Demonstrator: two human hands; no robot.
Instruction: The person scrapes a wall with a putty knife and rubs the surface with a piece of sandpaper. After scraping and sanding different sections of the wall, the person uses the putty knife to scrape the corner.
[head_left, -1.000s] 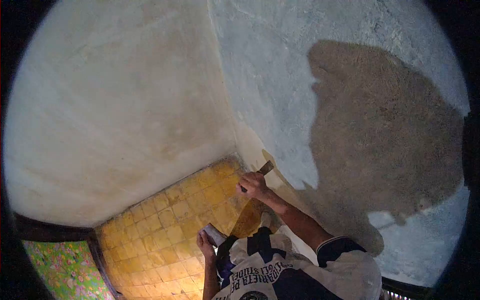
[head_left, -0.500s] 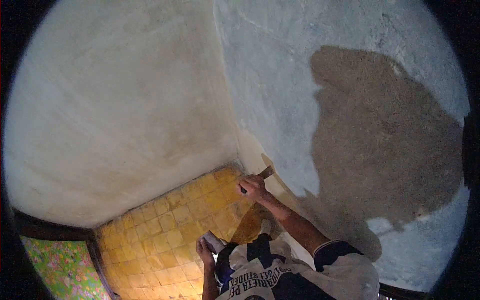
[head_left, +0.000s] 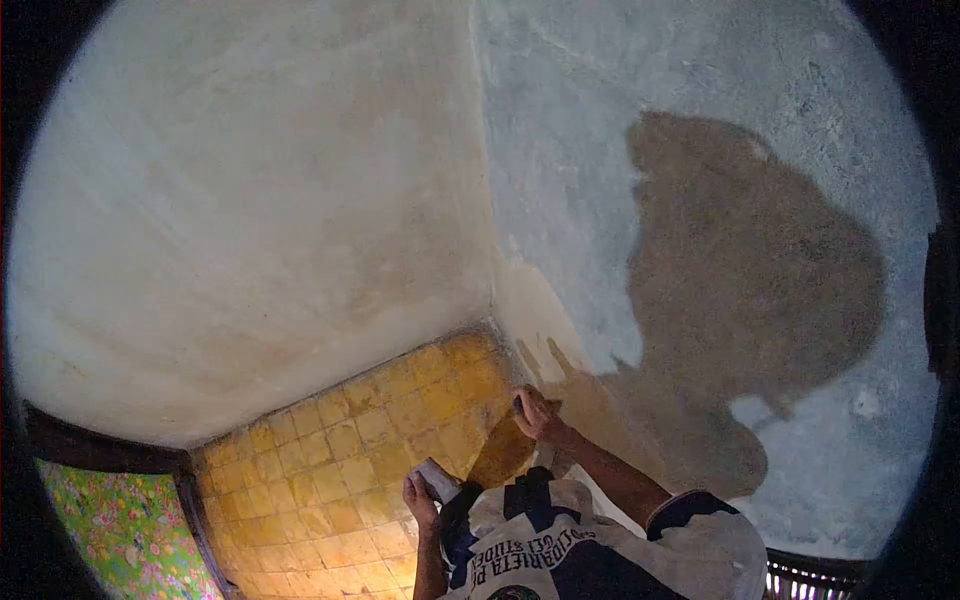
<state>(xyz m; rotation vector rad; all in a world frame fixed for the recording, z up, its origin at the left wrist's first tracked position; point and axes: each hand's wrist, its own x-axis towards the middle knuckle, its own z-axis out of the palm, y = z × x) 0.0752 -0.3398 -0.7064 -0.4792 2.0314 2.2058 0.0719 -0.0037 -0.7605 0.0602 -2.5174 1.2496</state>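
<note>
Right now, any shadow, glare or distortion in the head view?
Head view: large shadow on the blue-grey wall; tool in the right hand hard to make out; bright patch low on the yellow tiled floor; fisheye circle, black corners.

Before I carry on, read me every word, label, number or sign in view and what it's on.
"DARIETA PE": on the shirt; the letters before it are unclear.
"GLI STUDE": also on the shirt.
Round dark emblem on the shirt, cut off by the bottom edge: unreadable.
No lettering can be made out on the block in the left hand.
</note>
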